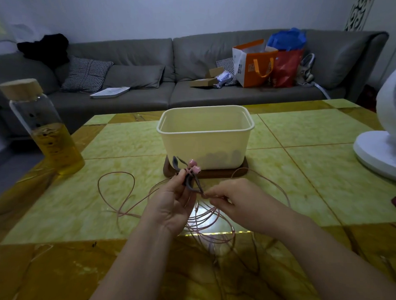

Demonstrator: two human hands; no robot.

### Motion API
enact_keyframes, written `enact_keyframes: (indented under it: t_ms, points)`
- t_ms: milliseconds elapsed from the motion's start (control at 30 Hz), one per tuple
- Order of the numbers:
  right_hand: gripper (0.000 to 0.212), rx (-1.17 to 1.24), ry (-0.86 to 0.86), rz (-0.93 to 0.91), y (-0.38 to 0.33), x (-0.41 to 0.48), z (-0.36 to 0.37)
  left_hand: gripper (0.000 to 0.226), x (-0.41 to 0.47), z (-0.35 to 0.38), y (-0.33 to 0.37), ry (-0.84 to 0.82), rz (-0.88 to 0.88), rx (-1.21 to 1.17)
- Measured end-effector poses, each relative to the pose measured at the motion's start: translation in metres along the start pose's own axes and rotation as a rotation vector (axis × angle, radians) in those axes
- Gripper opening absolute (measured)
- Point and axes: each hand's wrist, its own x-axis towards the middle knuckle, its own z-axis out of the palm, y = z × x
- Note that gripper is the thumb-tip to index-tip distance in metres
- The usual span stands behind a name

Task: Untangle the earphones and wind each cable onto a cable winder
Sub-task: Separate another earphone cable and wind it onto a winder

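My left hand (170, 205) holds a grey cable winder (187, 180) upright above the table, with two pink earbuds (194, 167) sticking out at its top. My right hand (230, 197) pinches the pink cable at the winder's lower right end. The rest of the pink earphone cable (122, 187) lies in loose loops on the table, to the left, under both hands and round to the right.
A cream plastic tub (204, 132) on a dark wooden base stands just behind my hands, with dark items inside. A glass bottle (45, 132) of yellow liquid stands at left. A white fan (388, 126) is at right. A grey sofa with bags lies beyond the table.
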Motion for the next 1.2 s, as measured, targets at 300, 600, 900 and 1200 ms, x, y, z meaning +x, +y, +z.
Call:
enact_keyframes:
  t_ms: [300, 600, 900, 1200]
  points:
    - [0.022, 0.023, 0.186, -0.014, -0.009, -0.004, -0.029, 0.011, 0.007, 0.003, -0.019, -0.024, 0.296, 0.422]
    - [0.018, 0.288, 0.477, 0.178, 0.016, -0.009, -0.055, 0.014, -0.01, 0.011, -0.027, -0.382, 0.474, 0.902]
    - [0.024, 0.648, 0.316, 0.326, 0.021, -0.004, -0.037, 0.035, -0.012, 0.008, -0.019, -0.552, 0.381, 0.691]
    - [0.03, 0.733, 0.141, 0.28, 0.002, 0.008, 0.005, 0.022, -0.012, 0.008, -0.006, -0.245, 0.055, 0.015]
